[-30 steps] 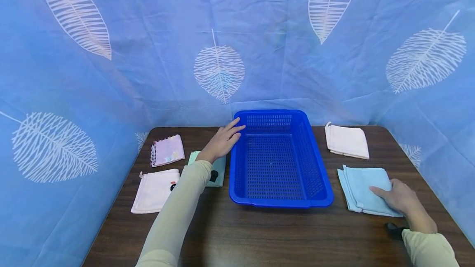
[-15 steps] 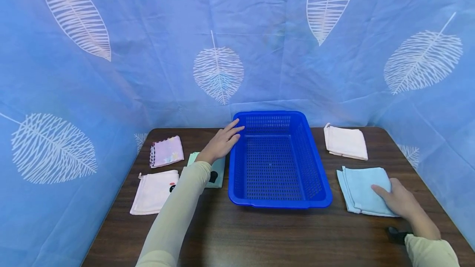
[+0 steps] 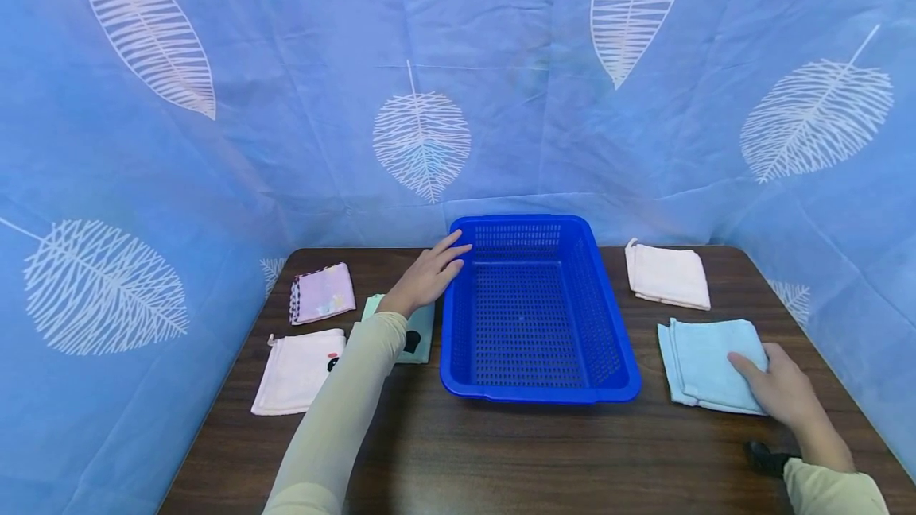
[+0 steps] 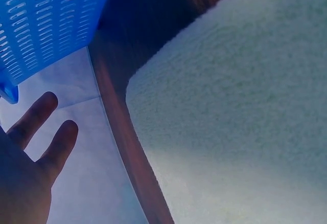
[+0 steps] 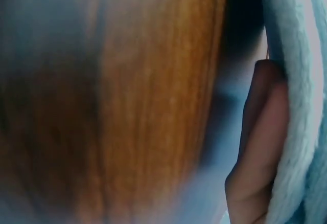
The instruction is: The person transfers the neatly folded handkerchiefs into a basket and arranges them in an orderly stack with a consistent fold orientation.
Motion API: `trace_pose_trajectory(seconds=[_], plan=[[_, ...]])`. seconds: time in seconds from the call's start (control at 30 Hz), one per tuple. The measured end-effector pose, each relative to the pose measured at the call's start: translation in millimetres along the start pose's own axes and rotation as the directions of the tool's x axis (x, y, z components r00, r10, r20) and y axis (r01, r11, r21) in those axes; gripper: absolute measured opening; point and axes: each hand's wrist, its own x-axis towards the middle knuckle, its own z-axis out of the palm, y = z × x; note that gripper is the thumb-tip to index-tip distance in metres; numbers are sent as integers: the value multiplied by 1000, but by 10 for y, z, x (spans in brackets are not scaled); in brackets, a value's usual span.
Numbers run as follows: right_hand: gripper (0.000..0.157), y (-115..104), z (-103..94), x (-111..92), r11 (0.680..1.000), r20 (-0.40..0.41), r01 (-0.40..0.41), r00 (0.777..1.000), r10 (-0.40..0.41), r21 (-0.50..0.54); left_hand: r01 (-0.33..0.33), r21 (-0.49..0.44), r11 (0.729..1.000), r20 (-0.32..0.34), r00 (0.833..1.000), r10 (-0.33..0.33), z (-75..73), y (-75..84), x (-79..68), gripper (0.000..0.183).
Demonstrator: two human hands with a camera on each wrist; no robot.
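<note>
In the head view my left hand rests at the left rim of a blue plastic basket, its fingers spread. In the left wrist view, spread fingers show near the basket's slotted wall. Under the left forearm lies a green folded towel, partly hidden. At the right, my right hand grips the near right edge of a light blue folded towel, thumb on top. Fingers lie beneath the cloth in the right wrist view.
A white folded towel lies at the back right of the dark wooden table. On the left are a pink-purple folded cloth and another white towel, partly behind the left sleeve. A blue leaf-patterned curtain hangs behind.
My right hand has shifted slightly to the right, and the light blue towel has slid and turned a little with it. The left hand and the basket have stayed in place.
</note>
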Motion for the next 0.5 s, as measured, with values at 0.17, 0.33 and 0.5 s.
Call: trace_pose_trajectory(seconds=[0.17,0.33,0.5], plan=[[83,-36,-4,-3,1000,20,-30,999,30,5,0,8,1000,-5,1000,0,1,-5,-9,51],[77,-81,-8,-25,998,10,-49,999,48,31,4,9,1000,-7,1000,-4,3,4,-7,49],[76,-104,4,-59,992,4,-93,996,92,85,4,10,1000,-5,1000,-4,7,20,-2,49]])
